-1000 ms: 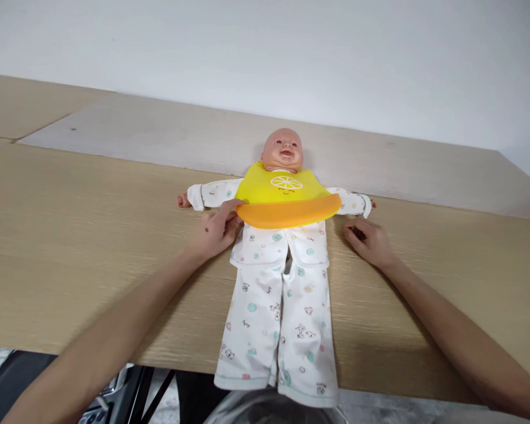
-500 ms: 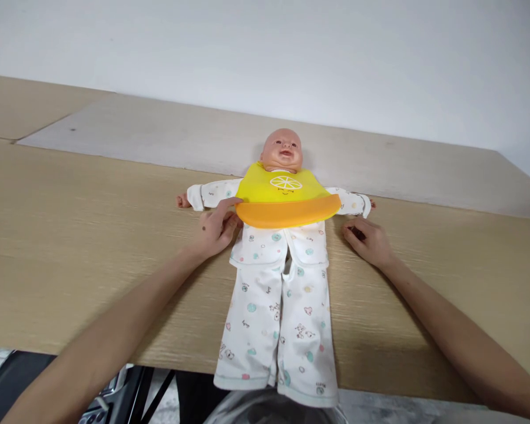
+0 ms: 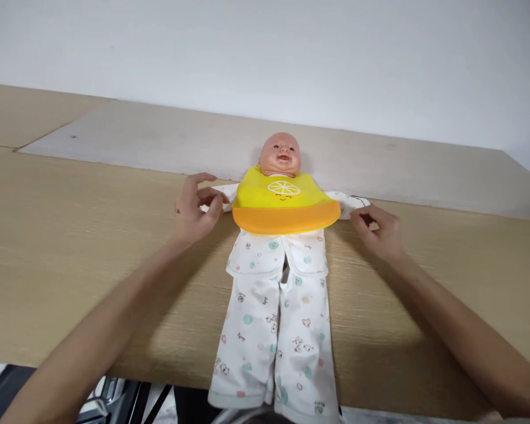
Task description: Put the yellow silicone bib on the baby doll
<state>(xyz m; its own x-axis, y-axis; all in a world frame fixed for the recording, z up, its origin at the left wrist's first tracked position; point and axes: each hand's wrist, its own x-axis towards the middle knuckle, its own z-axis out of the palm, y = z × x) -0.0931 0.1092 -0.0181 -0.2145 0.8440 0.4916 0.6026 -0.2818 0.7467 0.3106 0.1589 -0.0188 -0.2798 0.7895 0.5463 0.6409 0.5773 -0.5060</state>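
Pale wood table (image 3: 62,282) is supporting a doll (image 3: 279,156) lying on its back, head toward the wall. The left hand (image 3: 193,209) is no longer at the bib's edge, having moved outward over the doll's sleeve (image 3: 218,194), its fingers spreading wide and holding nothing. A yellow bib (image 3: 282,200) is lying across the chest, above white printed pajamas (image 3: 265,318). The right hand (image 3: 377,234) has moved up beside the bib, its fingers curling narrowly at the other cuff (image 3: 355,203), though whether they are gripping it is hard to tell.
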